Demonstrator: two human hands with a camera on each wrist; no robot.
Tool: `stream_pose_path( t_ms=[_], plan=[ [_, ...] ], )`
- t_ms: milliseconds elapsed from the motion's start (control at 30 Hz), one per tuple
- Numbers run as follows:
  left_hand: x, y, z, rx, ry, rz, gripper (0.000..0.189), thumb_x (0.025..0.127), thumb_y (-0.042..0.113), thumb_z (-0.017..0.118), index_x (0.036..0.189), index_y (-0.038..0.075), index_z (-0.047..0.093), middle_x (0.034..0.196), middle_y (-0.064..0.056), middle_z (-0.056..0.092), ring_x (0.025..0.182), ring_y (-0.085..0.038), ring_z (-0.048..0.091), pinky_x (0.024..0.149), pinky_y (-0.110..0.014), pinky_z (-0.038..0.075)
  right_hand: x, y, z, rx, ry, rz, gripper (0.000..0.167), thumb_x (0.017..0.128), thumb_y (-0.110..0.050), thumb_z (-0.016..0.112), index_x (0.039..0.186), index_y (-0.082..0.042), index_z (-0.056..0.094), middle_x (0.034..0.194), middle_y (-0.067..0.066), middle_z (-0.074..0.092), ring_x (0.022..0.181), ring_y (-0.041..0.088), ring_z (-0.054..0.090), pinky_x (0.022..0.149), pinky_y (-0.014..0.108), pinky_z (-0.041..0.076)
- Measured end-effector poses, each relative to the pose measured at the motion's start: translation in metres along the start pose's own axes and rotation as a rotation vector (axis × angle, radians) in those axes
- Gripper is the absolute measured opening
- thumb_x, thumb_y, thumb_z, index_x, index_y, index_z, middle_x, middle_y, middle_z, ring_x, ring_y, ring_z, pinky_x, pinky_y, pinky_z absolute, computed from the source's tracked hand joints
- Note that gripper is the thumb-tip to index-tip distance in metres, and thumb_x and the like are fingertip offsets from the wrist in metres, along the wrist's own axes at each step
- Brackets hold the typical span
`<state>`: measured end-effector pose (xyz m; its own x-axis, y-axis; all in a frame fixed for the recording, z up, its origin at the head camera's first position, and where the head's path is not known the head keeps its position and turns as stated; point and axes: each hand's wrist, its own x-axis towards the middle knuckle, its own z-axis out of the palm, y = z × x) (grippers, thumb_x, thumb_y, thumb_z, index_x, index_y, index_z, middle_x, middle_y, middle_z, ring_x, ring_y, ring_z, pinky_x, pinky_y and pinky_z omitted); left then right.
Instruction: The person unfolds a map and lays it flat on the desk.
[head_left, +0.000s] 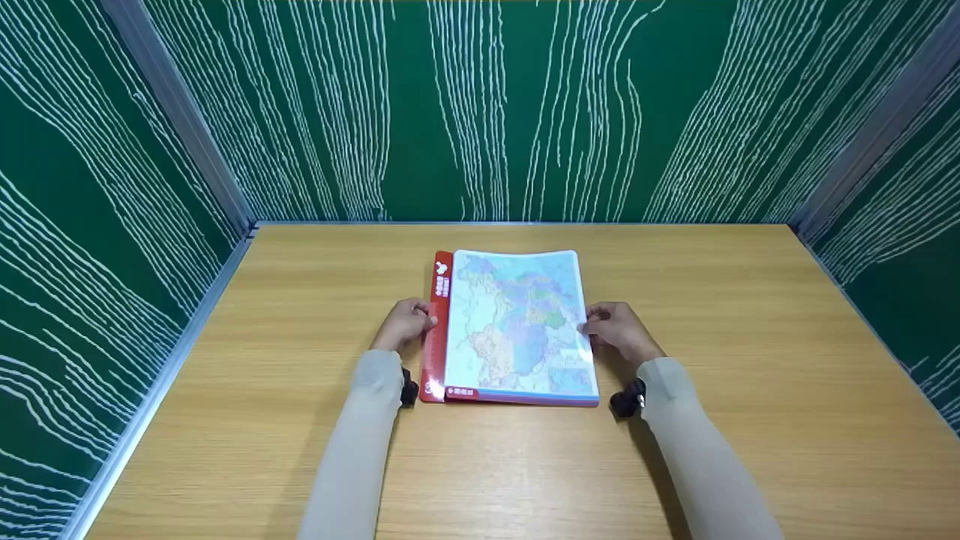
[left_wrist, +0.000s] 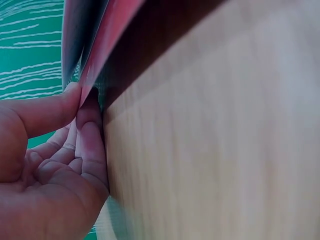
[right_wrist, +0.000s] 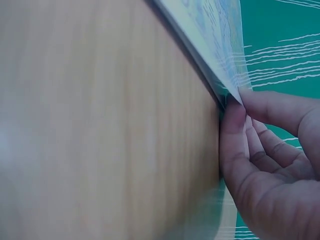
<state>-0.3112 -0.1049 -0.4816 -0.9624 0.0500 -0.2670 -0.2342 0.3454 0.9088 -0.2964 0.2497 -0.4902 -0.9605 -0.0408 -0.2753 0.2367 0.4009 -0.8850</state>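
From the head view, the printed map (head_left: 517, 330) lies between my hands at the middle of the wooden table (head_left: 225, 450), colored in pale patches, its small print unreadable and partly washed out by glare. A red sheet (head_left: 435, 330) with white lettering shows as a strip along its left side. My left hand (head_left: 405, 324) is at the red edge, my right hand (head_left: 619, 328) at the map's right edge; their undersides are hidden.

The left wrist view reveals my thumb and forefinger pinching the red edge, a separate layer standing apart above; the map's face is unseen.

The right wrist view shows my thumb over and forefinger under the map's edge, gripping it; most of the map is cut off.
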Motion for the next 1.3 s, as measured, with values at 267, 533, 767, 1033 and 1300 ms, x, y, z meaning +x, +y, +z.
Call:
stream_pose_path(
  t_ms=[267, 533, 767, 1033, 1300],
  plan=[
    [0.0015, -0.001, -0.0017, -0.037, 0.004, -0.012, 0.017, 0.088, -0.004, 0.056, 0.105, -0.005, 0.056, 0.086, -0.005, 0.053, 0.07, -0.012, 0.05, 0.059, -0.02, 0.044, 0.0001, 0.0002, -0.0012, 0.02, 0.009, 0.007, 0.032, 0.088, -0.001, 0.064, 0.118, 0.008, 0.056, 0.09, 0.002, 0.054, 0.076, 0.009, 0.055, 0.065, 0.02, 0.052],
    [0.0021, 0.0054, -0.0047, -0.052, 0.016, -0.027, 0.017, 0.087, -0.005, 0.057, 0.103, -0.003, 0.058, 0.09, -0.008, 0.055, 0.071, -0.013, 0.052, 0.06, -0.022, 0.046, 0.0003, -0.0033, -0.0046, -0.004, 0.023, 0.003, 0.04, 0.089, -0.007, 0.063, 0.126, 0.005, 0.057, 0.097, 0.007, 0.064, 0.071, 0.009, 0.058, 0.061, 0.021, 0.049],
    [0.0016, 0.0013, -0.0036, -0.036, 0.022, -0.059, 0.015, 0.088, -0.003, 0.059, 0.103, -0.001, 0.059, 0.092, -0.007, 0.055, 0.076, -0.015, 0.053, 0.063, -0.022, 0.047, -0.0014, 0.0008, -0.0041, 0.009, 0.023, 0.031, 0.04, 0.089, -0.008, 0.063, 0.127, 0.003, 0.058, 0.092, 0.003, 0.064, 0.07, 0.008, 0.057, 0.06, 0.021, 0.048],
    [0.0036, -0.0002, -0.0033, 0.022, 0.027, -0.029, 0.014, 0.086, -0.002, 0.061, 0.101, -0.003, 0.061, 0.086, -0.005, 0.056, 0.072, -0.013, 0.053, 0.061, -0.021, 0.047, -0.0043, 0.0045, -0.0047, 0.013, 0.013, -0.011, 0.044, 0.091, -0.009, 0.062, 0.132, 0.005, 0.054, 0.109, 0.016, 0.067, 0.075, 0.008, 0.062, 0.064, 0.021, 0.051],
    [0.0066, 0.0002, -0.006, 0.036, 0.044, -0.065, 0.014, 0.086, 0.0, 0.064, 0.099, -0.002, 0.064, 0.09, -0.006, 0.059, 0.075, -0.013, 0.055, 0.062, -0.02, 0.049, -0.0042, 0.0037, -0.0074, 0.0, 0.023, -0.007, 0.043, 0.091, -0.01, 0.061, 0.131, 0.003, 0.056, 0.113, 0.018, 0.067, 0.078, 0.009, 0.065, 0.066, 0.021, 0.053]
  ],
)
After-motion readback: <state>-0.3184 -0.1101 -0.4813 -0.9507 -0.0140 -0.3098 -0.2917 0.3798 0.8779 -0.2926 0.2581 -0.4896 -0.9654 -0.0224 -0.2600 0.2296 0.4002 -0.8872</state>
